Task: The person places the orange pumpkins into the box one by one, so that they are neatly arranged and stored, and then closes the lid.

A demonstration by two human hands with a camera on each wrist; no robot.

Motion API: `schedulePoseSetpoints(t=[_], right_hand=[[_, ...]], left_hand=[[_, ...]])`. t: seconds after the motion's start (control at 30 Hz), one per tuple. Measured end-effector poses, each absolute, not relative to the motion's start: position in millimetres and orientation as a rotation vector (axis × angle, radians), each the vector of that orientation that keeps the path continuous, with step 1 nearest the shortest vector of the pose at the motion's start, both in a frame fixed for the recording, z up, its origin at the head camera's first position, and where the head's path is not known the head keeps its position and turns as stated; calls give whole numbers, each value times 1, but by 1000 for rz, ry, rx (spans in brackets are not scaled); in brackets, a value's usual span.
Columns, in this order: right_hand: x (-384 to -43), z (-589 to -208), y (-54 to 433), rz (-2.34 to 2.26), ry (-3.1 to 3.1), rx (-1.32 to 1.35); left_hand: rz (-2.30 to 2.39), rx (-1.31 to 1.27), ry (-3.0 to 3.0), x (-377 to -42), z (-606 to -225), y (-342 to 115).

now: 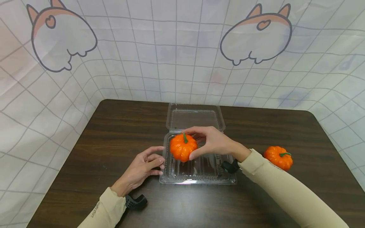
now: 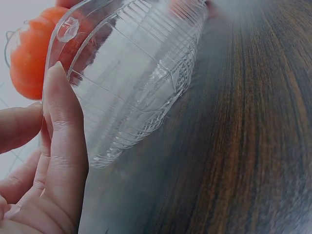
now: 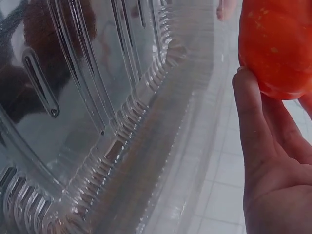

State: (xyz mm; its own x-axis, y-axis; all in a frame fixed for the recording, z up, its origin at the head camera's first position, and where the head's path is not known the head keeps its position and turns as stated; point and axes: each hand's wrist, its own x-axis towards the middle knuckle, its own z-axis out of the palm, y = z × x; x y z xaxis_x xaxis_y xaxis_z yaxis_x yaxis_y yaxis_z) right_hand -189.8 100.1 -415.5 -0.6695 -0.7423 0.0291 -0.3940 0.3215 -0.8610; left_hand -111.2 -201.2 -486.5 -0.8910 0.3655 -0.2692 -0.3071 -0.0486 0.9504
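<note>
A small orange toy pumpkin (image 1: 182, 148) with a green stem is held over the left part of a clear plastic clamshell box (image 1: 199, 172). My right hand (image 1: 215, 144) grips it from the right side, thumb at the front and fingers behind. In the right wrist view the fingers curl against the pumpkin (image 3: 275, 46), above the ribbed floor of the box. My left hand (image 1: 145, 166) pinches the box's left rim between thumb and fingers, which the left wrist view shows close up at the box corner (image 2: 68, 30). The lid (image 1: 195, 117) lies folded back, away from me.
A second orange pumpkin (image 1: 278, 157), stem tipped to the right, lies on the dark wooden table (image 1: 119, 126) beyond my right forearm and is partly covered by the sleeve. A white grid-patterned cloth (image 1: 159, 63) hangs behind and beside the table.
</note>
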Motion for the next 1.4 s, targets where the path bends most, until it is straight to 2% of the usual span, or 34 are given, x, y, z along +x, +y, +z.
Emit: schedulePoseSetpoints(t=[1.4], right_hand=[[-199, -436, 91, -1023, 2155, -989]], left_hand=[[2003, 21, 1764, -109, -482, -196]])
